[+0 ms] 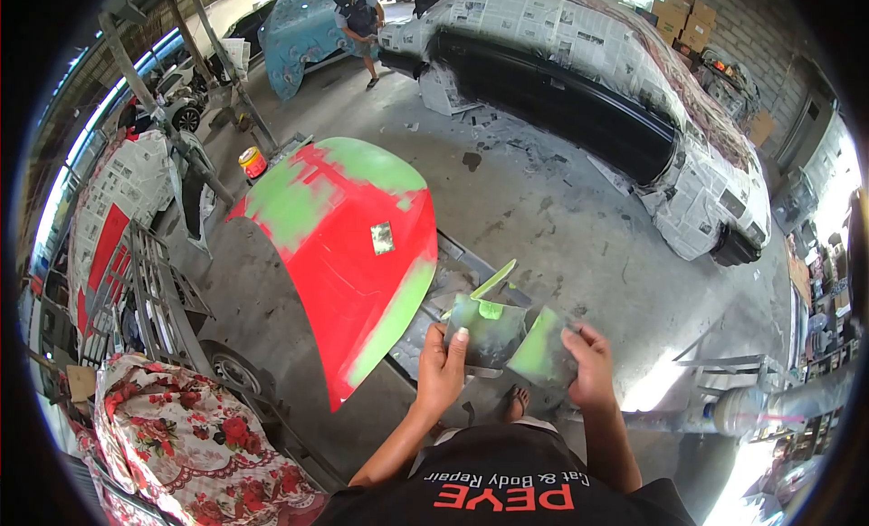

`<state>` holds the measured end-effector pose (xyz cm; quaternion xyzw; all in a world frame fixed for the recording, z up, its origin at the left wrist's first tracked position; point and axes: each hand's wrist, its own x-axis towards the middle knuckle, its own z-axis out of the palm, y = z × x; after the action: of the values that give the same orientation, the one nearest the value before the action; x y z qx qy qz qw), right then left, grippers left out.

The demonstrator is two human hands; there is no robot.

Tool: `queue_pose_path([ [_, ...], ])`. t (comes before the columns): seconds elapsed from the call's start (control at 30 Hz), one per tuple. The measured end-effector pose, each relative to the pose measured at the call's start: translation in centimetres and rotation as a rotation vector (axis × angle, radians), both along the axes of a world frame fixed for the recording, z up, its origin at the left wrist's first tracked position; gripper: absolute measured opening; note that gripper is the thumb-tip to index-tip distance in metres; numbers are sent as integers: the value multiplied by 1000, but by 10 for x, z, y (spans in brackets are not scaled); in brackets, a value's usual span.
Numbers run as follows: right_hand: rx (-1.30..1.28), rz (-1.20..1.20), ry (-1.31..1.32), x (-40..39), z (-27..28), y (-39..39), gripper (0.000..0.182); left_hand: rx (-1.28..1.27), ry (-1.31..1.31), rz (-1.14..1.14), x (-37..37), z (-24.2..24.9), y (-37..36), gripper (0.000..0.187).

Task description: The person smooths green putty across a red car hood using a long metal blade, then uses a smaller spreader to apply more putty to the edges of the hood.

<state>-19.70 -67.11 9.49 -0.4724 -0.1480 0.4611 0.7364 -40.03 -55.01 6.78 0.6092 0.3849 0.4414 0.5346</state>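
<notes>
Two hands meet just below the middle of the frame, each gripping a flat tool smeared with green filler. The left hand (441, 368) is closed on the mixing board (490, 329), thumb pressed on its face, a blob of pale green putty (490, 310) sitting near its top edge. The right hand (590, 370) is closed on a spreader (543, 347), held edge to edge with the board and coated green on its upper face. A thin green strip sticks up from behind the board; what it is I cannot tell.

Left of centre lies the red car hood (358, 245) on a stand, with broad green filler patches along its upper and lower right edges and a small square patch in its middle. In the upper right a black car masked in newspaper (579, 64) stands well apart, and at the top of the frame another person (360, 23) works beside a car under a blue cover. A yellow and red can (253, 162) sits on the floor above the hood.

By the look of it, the filler is being worked between board and spreader. Loading the spreader evenly would call for a flat, scraping draw across the board, then a reach left to the hood
</notes>
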Motion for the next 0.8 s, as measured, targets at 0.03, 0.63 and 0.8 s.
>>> queue_pose_path([
  [0.03, -38, -11, -104, 7, -6, 2, 20, 64, -24, -20, 14, 0, -1, 31],
  [0.63, -37, -203, -159, 118, -9, -9, 22, 318, 524, -555, 147, 17, -23, 44],
  [0.8, 100, -389, -428, 140, -17, -37, 20, 101, 558, -555, 159, 14, -19, 36],
])
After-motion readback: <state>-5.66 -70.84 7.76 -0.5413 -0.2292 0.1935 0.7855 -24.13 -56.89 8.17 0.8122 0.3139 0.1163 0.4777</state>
